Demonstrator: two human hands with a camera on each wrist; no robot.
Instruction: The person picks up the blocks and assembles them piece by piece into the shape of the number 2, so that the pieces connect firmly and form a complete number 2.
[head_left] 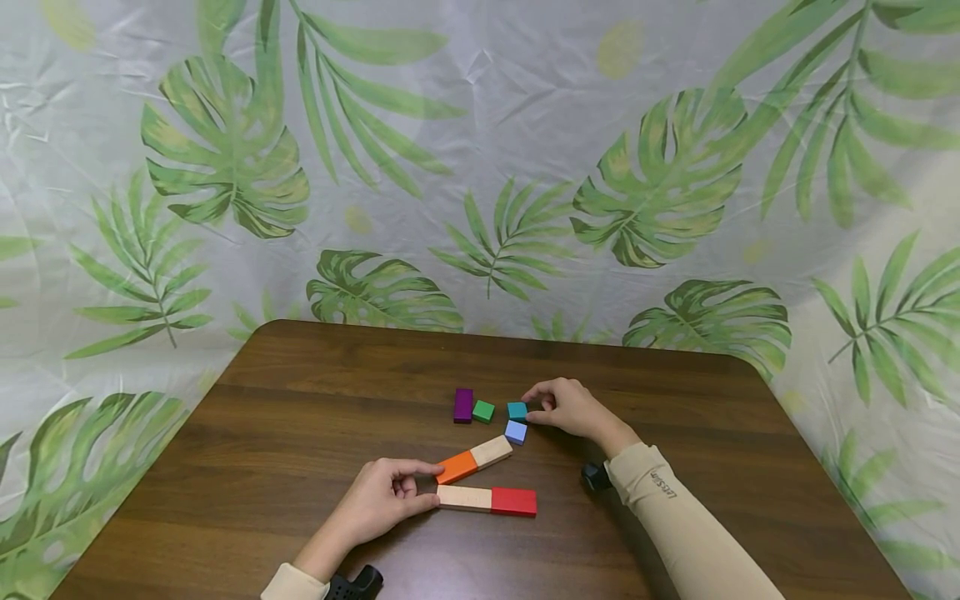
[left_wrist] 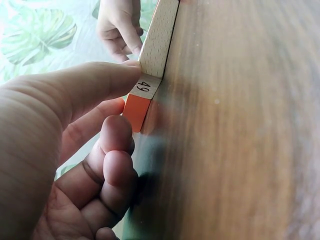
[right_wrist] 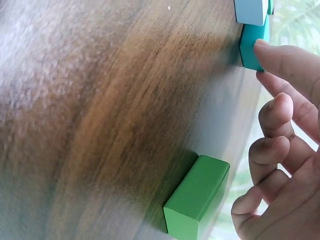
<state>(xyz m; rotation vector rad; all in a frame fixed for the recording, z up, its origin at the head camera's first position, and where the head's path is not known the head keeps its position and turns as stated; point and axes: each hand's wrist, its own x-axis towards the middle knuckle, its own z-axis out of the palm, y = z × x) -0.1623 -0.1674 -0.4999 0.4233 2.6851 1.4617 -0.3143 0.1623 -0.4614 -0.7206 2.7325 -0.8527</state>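
Note:
In the head view my left hand [head_left: 382, 500] has its thumb and index finger about the neighbouring left ends of two bars, an orange-and-wood bar [head_left: 457, 467] and a wood-and-red bar [head_left: 467, 497]. A printed "49" shows on one bar's end in the left wrist view. Farther out, my right hand [head_left: 572, 408] pinches a small teal block [head_left: 517, 411] at its right side, between thumb and index finger. A light blue block [head_left: 515, 432] lies just on the near side of it. In the right wrist view a green block [right_wrist: 197, 195] lies below the curled fingers.
A purple block [head_left: 463, 406] and a small green block [head_left: 483, 412] sit side by side, left of the teal one. All lie on the brown wooden table [head_left: 337, 375]. A leaf-print curtain [head_left: 517, 125] hangs behind its far edge.

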